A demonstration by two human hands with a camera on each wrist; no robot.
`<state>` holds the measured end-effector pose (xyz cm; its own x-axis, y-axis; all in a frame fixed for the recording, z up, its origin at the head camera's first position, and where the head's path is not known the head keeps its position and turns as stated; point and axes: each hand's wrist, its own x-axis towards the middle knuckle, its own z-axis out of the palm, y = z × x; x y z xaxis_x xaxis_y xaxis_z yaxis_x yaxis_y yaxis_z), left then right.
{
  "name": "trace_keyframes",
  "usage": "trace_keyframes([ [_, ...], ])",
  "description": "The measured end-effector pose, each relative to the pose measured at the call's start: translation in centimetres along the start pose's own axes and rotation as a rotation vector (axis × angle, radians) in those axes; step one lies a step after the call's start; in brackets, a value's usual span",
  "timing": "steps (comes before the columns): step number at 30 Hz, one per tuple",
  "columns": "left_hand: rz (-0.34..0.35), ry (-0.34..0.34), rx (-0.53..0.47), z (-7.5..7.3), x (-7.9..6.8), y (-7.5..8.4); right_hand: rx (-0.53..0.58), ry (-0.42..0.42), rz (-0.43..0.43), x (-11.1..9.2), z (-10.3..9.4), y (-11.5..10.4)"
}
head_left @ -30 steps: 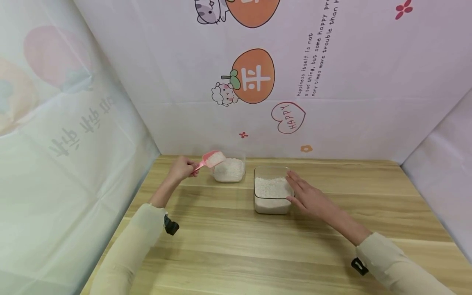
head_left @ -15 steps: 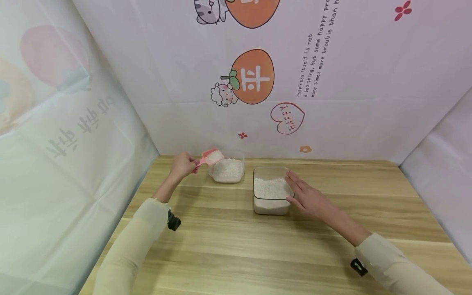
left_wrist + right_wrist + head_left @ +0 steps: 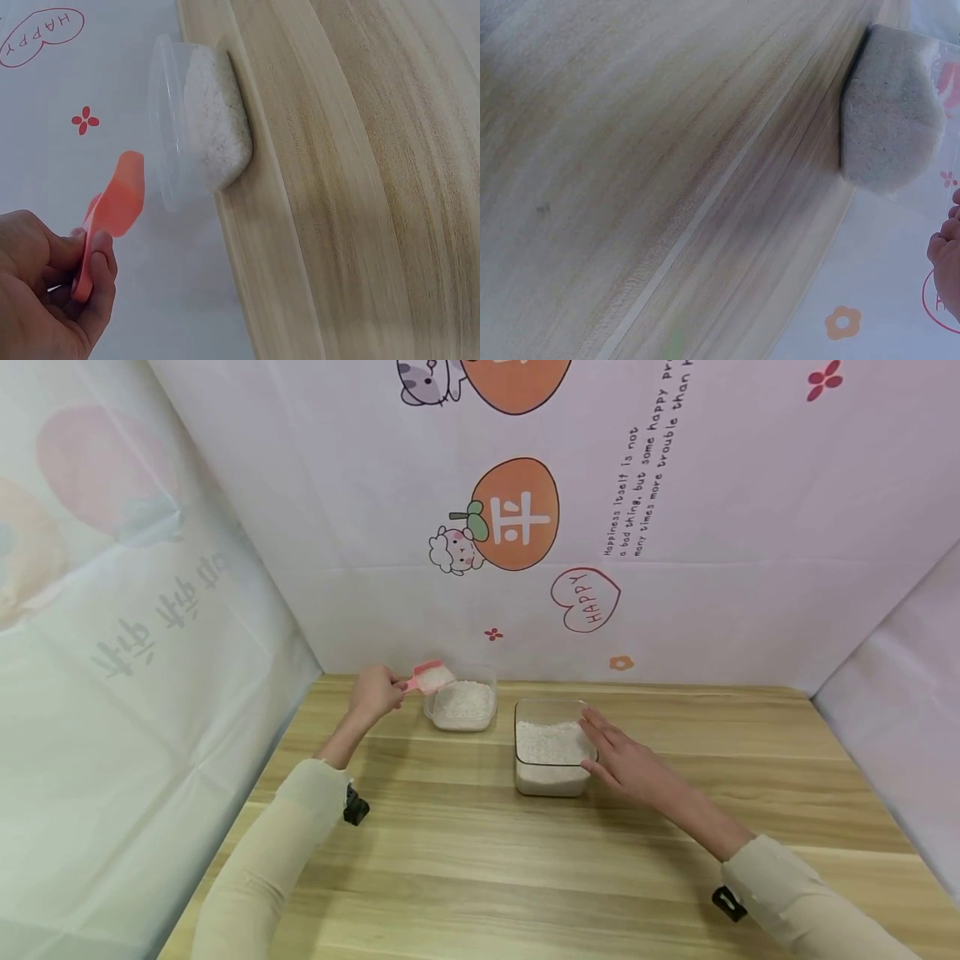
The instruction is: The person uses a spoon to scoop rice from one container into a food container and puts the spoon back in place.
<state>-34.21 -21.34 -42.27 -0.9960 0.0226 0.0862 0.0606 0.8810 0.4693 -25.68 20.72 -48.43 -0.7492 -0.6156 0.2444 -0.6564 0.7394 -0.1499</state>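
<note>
My left hand (image 3: 375,692) grips the handle of a pink scoop (image 3: 124,196), which carries white rice in the head view. The scoop is held at the upper left edge of a small clear plastic tub (image 3: 465,703) with rice inside. To the right stands a larger clear square container (image 3: 551,779), more than half filled with rice (image 3: 553,743). Against its right side and rim rest the straight fingers of my right hand (image 3: 630,764). Only a few fingertips of that hand show at the edge of the right wrist view.
The containers stand on a wood-grain table (image 3: 450,860), near its back edge. Behind them rises a white printed backdrop (image 3: 375,568), with more white sheeting (image 3: 150,735) along the left side. Black wrist-camera mounts (image 3: 356,806) sit at both sleeves.
The left hand and scoop have shifted slightly up, and the scoop has turned a little. The right hand stays at the larger container.
</note>
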Motion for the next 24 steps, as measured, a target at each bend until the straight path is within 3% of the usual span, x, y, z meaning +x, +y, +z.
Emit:
trace_keyframes([
  [16,-0.004,0.009,0.055,0.35,0.21,0.52,0.001,0.035,-0.029,0.05,0.35,0.08],
  [24,0.034,0.08,0.153,0.79,0.47,0.96,0.001,0.055,-0.038,0.17,0.39,0.17],
])
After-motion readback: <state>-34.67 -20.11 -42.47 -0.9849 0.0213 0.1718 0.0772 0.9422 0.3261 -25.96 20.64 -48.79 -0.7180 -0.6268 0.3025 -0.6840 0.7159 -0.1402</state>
